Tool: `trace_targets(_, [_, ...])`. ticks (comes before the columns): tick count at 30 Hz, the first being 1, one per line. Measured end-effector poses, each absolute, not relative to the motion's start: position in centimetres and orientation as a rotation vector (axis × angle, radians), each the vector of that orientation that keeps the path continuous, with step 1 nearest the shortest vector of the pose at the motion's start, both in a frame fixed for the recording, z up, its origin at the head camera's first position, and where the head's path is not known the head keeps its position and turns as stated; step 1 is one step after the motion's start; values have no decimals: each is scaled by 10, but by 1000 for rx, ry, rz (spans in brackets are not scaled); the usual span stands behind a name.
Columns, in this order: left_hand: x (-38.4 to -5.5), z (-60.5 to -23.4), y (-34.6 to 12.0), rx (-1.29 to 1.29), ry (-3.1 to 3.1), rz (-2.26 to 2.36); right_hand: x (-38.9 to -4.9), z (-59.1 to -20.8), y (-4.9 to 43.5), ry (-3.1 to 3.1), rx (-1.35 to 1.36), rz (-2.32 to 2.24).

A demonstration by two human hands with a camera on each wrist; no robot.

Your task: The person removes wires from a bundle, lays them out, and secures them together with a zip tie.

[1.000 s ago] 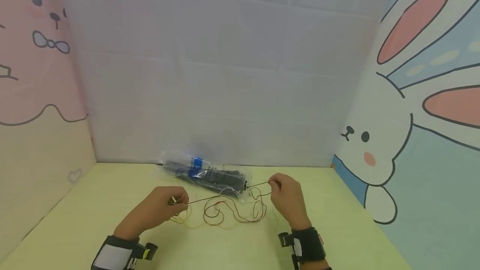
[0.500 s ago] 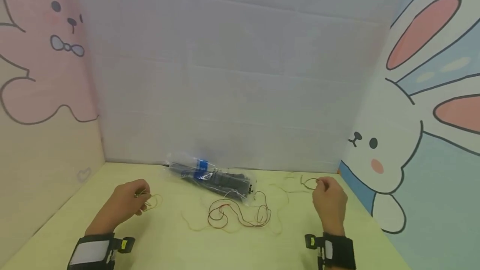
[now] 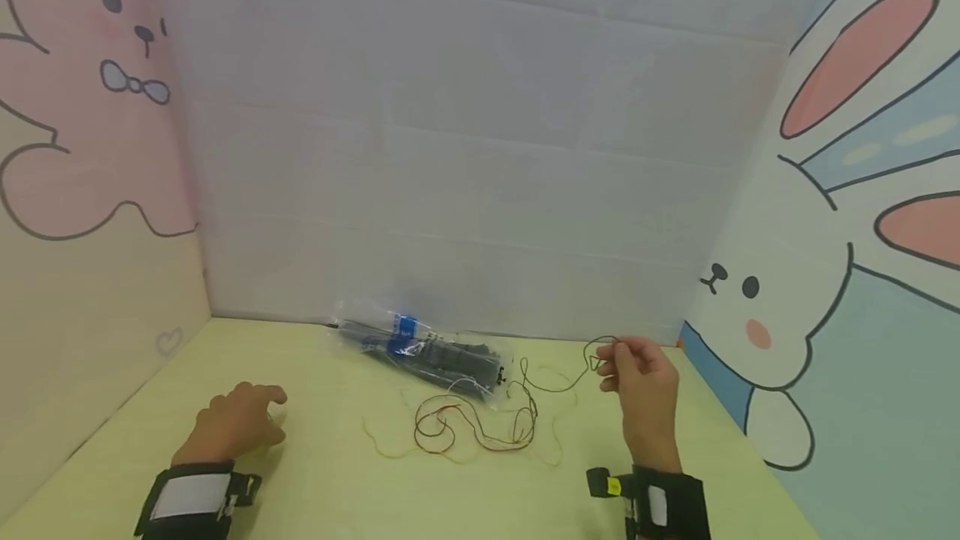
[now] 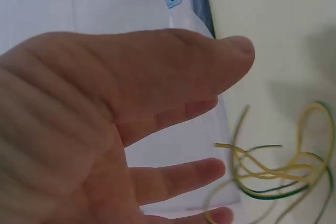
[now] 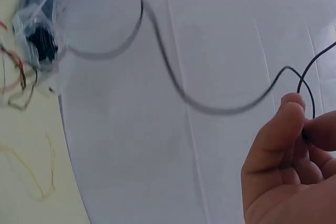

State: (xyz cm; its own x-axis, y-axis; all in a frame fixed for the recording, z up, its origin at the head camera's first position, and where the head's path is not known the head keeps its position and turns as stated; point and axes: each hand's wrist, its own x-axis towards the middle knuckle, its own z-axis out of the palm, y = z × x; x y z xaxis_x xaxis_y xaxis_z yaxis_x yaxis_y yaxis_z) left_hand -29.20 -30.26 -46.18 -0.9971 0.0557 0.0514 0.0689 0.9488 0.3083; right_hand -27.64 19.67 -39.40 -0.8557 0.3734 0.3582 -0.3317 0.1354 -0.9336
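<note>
We saw the biggest change at the left hand [image 3: 228, 425]: half a second earlier its fingers had pinched a yellowish bunch, and at this moment they were parted, the thumb out straight and nothing in their hold. The left wrist view showed us the loose loops of thin yellow and green wire [image 4: 275, 174] just beyond the fingertips; we could not tell whether the lowest fingertip touched one. We judged that this bunch had been let go, well apart from the rest, leaving that hand free.

The right hand [image 3: 642, 386] had thumb and forefinger pressed together in a pinch on a thin, flexible black wire [image 5: 210, 110]. We now saw it run in slack curves from the fingers towards the loose tangle of dark red and brown strands [image 3: 495, 447] in the middle of the pale yellow tabletop [image 3: 315, 482]. We took this to mean it was lifted but not yet drawn clear. A clear plastic bag with dark contents and a blue label [image 3: 423, 352] lay just behind the tangle.
</note>
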Motion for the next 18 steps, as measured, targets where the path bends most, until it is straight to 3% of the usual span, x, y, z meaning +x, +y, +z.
trace_targets(5, [-280,-435,-255,-335,-2582,-465,-269,-392,151,-1969,271,1921])
trace_targets(13, [-252,-413,-144,-1122,-2279,-1125,-242,-396,85,-2005,803,2038])
trace_targets(18, [-246,-420,-125,-1228,-2306,-1494,-238,-398,71,-2044,914,1975])
